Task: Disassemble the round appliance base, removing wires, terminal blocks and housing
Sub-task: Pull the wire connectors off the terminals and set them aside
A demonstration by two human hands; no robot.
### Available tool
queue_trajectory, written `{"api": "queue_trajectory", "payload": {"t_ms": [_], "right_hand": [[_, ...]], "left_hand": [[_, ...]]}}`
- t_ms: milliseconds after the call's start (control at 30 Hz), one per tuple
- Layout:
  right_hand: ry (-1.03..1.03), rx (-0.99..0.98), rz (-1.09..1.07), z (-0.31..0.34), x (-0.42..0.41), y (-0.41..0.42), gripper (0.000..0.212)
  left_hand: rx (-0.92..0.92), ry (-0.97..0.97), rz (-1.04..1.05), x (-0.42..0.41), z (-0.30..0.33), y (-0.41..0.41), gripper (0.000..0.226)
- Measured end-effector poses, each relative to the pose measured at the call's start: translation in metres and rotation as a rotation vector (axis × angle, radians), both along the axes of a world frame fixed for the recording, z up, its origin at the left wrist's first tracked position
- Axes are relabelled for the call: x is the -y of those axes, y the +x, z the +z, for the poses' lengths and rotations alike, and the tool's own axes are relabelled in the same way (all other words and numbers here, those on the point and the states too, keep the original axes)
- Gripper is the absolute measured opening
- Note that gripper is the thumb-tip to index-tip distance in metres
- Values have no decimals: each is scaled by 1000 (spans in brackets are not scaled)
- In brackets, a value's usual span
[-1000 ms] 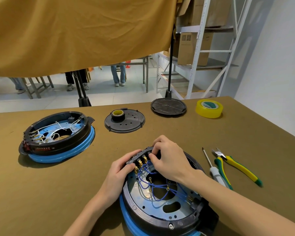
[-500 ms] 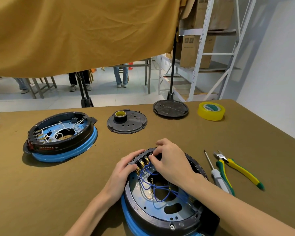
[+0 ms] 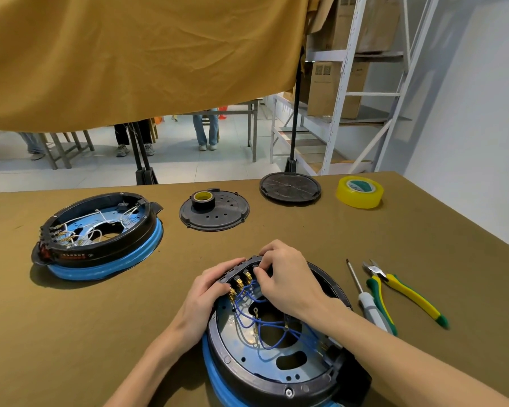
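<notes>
1. Olive-brown cloth covers the surface (image 3: 71, 333), with a tan curtain hanging over its far edge and a metal shelving rack beyond its far right corner.
2. My round appliance base (image 3: 276, 348) sits at the near edge, a little right of the middle, open side up, its black housing ring (image 3: 247, 374) over a blue skirt.
3. My left hand (image 3: 206, 292) grips the ring's far left rim from outside, fingers curled over the edge and clamped on it.
4. My right hand (image 3: 288, 277) reaches in from the right over the far rim, its fingertips drawn together and pinching at the terminal block (image 3: 241, 279); what exactly sits between them I cannot make out.
5. What matters most: the row of brass terminals runs along the far left arc of the ring, directly between my two hands, touching the right fingertips and just beside the left ones.
6. Blue wires (image 3: 262, 321) trail from those terminals toward me, down into the base's middle, so I judge each connector should pull inward and toward the near edge, along the wire.
7. Right is the working hand; left only steadies.
8. The screwdriver (image 3: 365, 301) and cutters (image 3: 400, 292) lie near the base's right side, handles toward me.
9. Another base (image 3: 100, 239) with white wires rests toward the left edge, well apart.
</notes>
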State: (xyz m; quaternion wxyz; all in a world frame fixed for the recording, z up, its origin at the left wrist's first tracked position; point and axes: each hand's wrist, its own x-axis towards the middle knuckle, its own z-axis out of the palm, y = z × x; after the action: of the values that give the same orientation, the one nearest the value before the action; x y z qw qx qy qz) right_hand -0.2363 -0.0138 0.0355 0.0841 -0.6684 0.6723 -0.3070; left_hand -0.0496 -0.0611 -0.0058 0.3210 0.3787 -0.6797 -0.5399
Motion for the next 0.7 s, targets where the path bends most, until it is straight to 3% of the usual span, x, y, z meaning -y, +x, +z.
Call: {"api": "queue_trajectory", "payload": {"t_ms": [700], "right_hand": [[-33,-35,71,0,-4,1,20]], "left_hand": [[24,-20,-16,-1,-3,2,56]]}}
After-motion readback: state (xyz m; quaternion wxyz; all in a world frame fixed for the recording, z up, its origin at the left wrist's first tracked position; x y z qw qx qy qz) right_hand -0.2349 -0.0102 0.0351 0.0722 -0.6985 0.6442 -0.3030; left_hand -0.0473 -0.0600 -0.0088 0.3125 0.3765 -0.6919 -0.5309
